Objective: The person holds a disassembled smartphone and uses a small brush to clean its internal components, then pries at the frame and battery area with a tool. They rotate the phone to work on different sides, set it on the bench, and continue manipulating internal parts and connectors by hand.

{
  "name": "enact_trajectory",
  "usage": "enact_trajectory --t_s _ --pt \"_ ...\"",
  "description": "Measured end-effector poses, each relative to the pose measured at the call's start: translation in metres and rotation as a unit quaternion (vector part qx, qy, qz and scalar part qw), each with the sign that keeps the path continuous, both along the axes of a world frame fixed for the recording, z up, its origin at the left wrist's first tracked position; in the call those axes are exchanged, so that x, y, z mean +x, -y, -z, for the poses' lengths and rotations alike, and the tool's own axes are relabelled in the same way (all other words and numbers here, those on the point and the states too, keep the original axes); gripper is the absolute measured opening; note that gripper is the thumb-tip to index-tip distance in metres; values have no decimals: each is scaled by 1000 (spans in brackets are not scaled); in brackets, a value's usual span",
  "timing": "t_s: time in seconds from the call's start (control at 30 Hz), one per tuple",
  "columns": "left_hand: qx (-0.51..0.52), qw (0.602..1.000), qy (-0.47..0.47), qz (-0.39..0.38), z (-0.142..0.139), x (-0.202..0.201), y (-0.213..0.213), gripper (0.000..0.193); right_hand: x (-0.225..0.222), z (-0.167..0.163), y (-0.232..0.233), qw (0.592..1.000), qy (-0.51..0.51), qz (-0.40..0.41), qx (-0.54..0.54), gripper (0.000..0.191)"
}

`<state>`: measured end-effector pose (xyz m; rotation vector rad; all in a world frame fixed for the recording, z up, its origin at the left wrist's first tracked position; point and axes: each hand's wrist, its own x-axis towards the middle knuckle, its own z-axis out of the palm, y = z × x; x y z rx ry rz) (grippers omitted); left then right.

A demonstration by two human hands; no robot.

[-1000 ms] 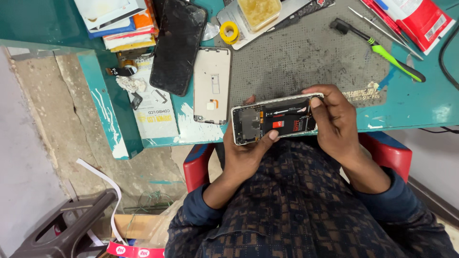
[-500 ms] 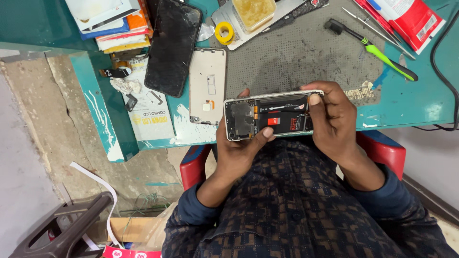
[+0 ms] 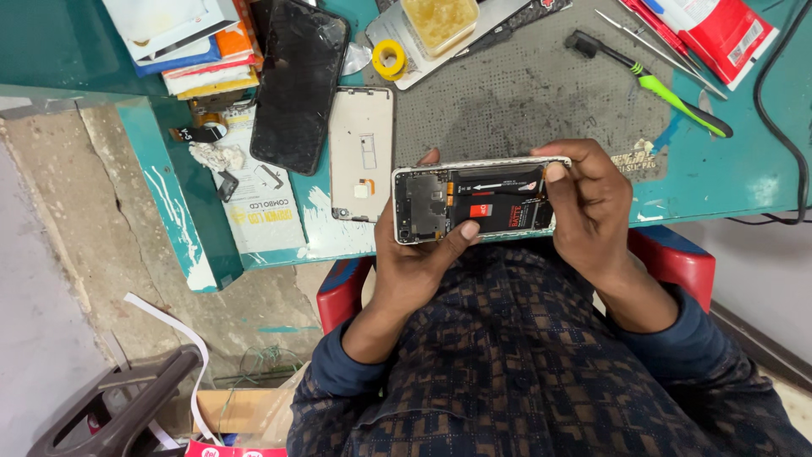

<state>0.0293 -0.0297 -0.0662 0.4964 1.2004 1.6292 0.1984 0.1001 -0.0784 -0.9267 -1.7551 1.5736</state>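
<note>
Already the opened phone (image 3: pixel 478 203) has its back off, battery & board exposed; it's held just above the counter's (image 3: pixel 727 178) near edge, w/ a separate white back panel (image 3: pixel 362 152) lying left of it. Left hand (image 3: pixel 419 254) cradles the phone from below, thumb on the board end. Right hand (image 3: pixel 592 207) grips its right end, fingers curled over the top edge.

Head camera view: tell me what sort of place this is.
Most likely a phone repair bench. Both hands hold an opened phone with its insides showing, above a grey work mat; a detached dark screen and a green-handled screwdriver lie on the teal table.
</note>
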Motion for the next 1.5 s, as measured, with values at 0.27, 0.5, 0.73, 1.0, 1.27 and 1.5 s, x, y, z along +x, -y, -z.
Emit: enact_trajectory --t_s 0.27,0.5,0.73,1.0,1.27,1.5 --pt "-28 999 17 -5 0 -10 -2 79 6 2 -5 995 -37 -38 -88 49" --pt "-24 992 117 -46 -2 -18 -3 86 29 4 -25 969 -124 -49 -207 100" --pt "5 990 126 -56 -2 -20 -3 86 36 4 -22 981 -90 -58 -161 98" --pt "23 990 117 -74 -4 -21 1 88 35 -1 -18 989 -50 -66 -119 94" --pt "38 989 119 -82 -9 -22 0 89 36 -2 -19 991 -44 -65 -112 97" --pt "51 986 124 -94 -9 -23 8 93 45 2 -29 996 -71 -5 -49 86"
